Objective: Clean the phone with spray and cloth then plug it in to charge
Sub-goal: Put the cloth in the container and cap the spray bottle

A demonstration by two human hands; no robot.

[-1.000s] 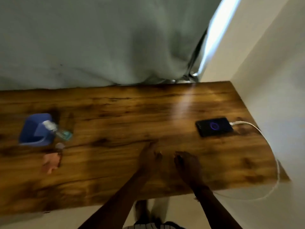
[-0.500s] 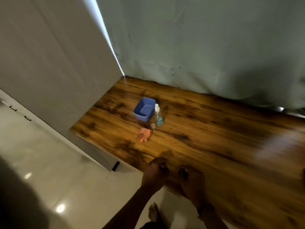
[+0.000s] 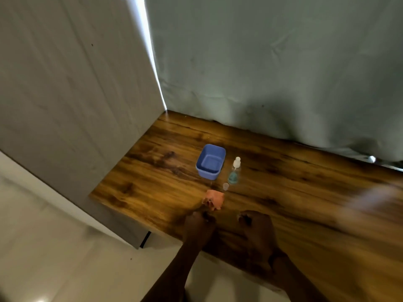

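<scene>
A small clear spray bottle [image 3: 235, 173] with a white pump and blue liquid stands on the wooden table [image 3: 305, 192]. Its clear cap [image 3: 226, 186] lies just in front of it. A crumpled pink cloth [image 3: 214, 199] sits near the front edge. My left hand [image 3: 199, 223] rests on the table just below the cloth with its fingers curled and holds nothing. My right hand [image 3: 257, 225] rests to the right of it, fingers also curled and holding nothing. The phone and its cable are out of view.
A blue plastic tub [image 3: 210, 161] stands left of the bottle. A grey wall panel [image 3: 76, 94] closes the table's left end and a grey-green curtain [image 3: 272, 73] hangs behind it. Pale tiled floor [image 3: 54, 258] lies below the front edge.
My view has swung from the right end of the table, where the phone lay plugged in, to the left end. Both hands now sit closer to the pink cloth.
</scene>
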